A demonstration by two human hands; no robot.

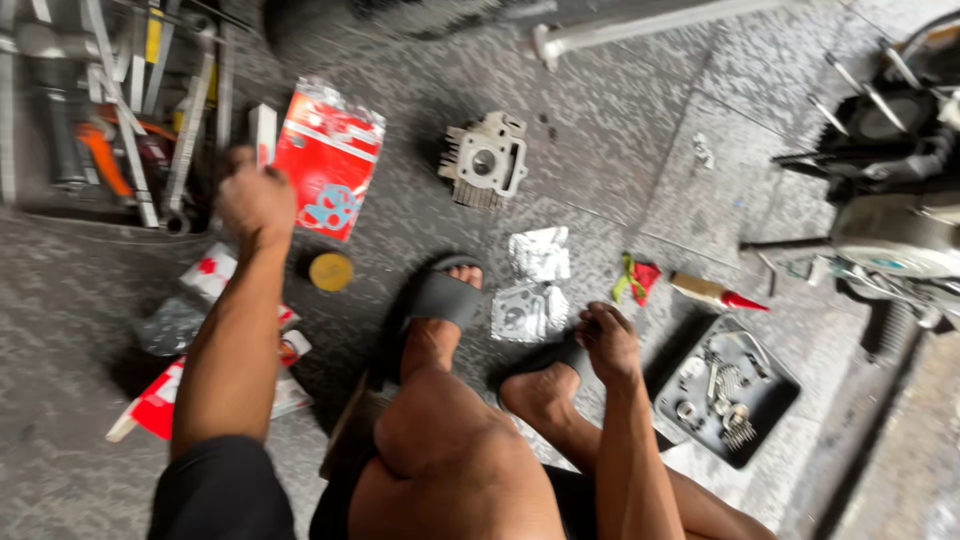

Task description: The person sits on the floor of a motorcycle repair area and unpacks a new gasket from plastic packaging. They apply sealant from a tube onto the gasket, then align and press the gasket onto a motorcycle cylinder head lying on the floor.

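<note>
The left hand (256, 200) is seen stretched forward over the grey speckled floor (600, 150), its fingers curled together into a loose fist; whether anything is pinched inside cannot be told, as the hand is blurred. It is placed just beside a red printed gasket packet (330, 160), at the packet's left edge, and close to a small white box (263, 130) standing behind it. A round yellow disc (331, 271) is found on the floor just below the packet. The right hand (608, 342) is held low near the right foot, fingers closed together; what they enclose, if anything, cannot be made out. Just to its left, two clear plastic bags with flat metal gaskets (530, 290) are laid between the feet, which are shod in grey slide sandals (447, 297). A metal cylinder head (485, 160) is set on the floor well beyond the sandals. To the left, an open tool tray (110, 110) with wrenches is noted; crumpled red and white wrappers (200, 330) lie under the left forearm. To the right, a black tray of small springs and fittings (727, 390), a red rag (638, 277), a red-nozzled tube (718, 293) and a partly stripped engine (890, 190) are recorded.
</note>
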